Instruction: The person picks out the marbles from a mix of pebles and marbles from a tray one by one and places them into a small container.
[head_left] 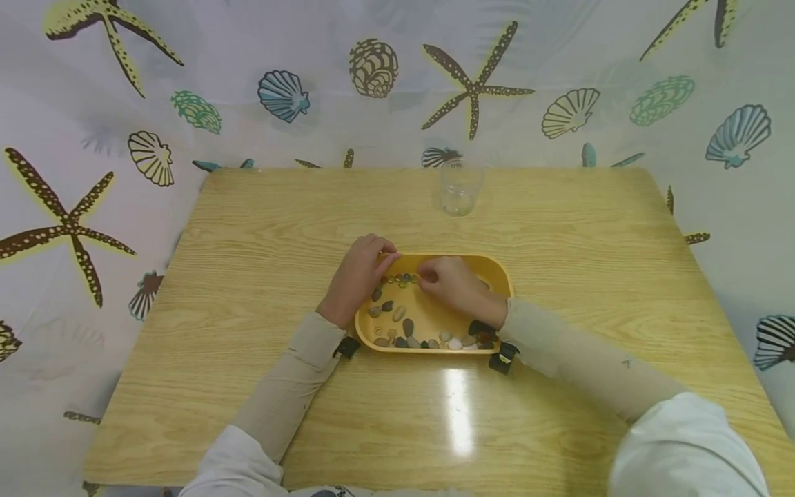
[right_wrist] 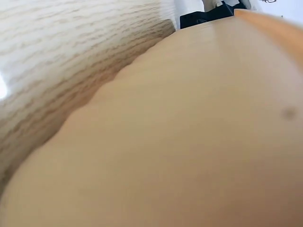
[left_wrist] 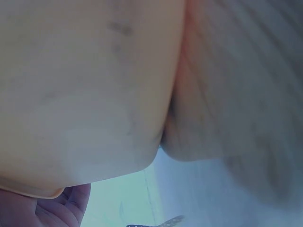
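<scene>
A yellow tray [head_left: 435,351] sits on the table, holding stones and small glass marbles [head_left: 398,279]. My left hand [head_left: 366,273] grips the tray's far left corner, and in the left wrist view part of that hand [left_wrist: 61,208] shows at the tray's rim. Inside the tray, my right hand [head_left: 456,281] has its fingers curled in, thumb and fingertips pinching at the right end of the marble row. The marbles run in a short line between the two hands. Tray wall and surface fill most of both wrist views, hiding the right fingers there.
Several grey, white and dark stones [head_left: 408,327] lie along the tray's near side and left part. A clear glass cup [head_left: 462,190] stands beyond the tray near the table's back edge. Behind the wooden table [head_left: 279,228] hangs a cloth [head_left: 329,41] printed with shells and starfish.
</scene>
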Tool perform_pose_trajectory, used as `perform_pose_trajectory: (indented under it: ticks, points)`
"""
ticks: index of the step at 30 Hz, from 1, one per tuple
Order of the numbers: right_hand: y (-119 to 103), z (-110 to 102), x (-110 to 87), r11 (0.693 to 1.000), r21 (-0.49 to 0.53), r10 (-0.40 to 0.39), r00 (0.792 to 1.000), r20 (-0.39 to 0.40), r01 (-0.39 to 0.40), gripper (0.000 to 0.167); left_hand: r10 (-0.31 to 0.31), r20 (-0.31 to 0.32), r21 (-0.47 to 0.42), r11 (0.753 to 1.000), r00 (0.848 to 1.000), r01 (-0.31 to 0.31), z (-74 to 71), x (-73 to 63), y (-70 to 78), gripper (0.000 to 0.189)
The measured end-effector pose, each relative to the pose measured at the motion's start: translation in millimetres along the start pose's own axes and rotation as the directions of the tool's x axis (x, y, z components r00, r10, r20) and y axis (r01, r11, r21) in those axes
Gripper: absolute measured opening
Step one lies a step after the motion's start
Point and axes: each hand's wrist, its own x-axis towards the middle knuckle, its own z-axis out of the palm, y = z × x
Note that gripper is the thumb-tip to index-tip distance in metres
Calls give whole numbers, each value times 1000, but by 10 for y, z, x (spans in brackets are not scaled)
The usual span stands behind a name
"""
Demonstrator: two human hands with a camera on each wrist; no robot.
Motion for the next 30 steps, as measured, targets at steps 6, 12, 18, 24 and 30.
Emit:
perform_pose_trajectory:
  ticks: [6, 12, 18, 24, 30]
  points:
    - [-24, 56, 37, 999, -17, -32, 999, 10, 32, 24, -8, 3, -3, 1000, 1000, 8, -13, -8, 3, 23]
    - [-41, 90, 46, 1000, -5, -25, 1000, 16, 25, 21, 3, 5, -4, 1000, 1000, -3, -6, -3, -1, 23]
    - [-52, 101, 45, 998, -43, -35, 999, 19, 35, 16, 8, -3, -5, 1000, 1000, -8, -3, 6, 1, 22]
    - [-54, 106, 34, 997, -39, -67, 998, 14, 68, 11, 1, 0, -1, 1000, 1000, -1, -4, 14, 7, 22]
    - [-49, 116, 26, 994, -25, -103, 995, 7, 103, 9, -1, 4, -6, 1000, 1000, 1, -14, 6, 19, 20]
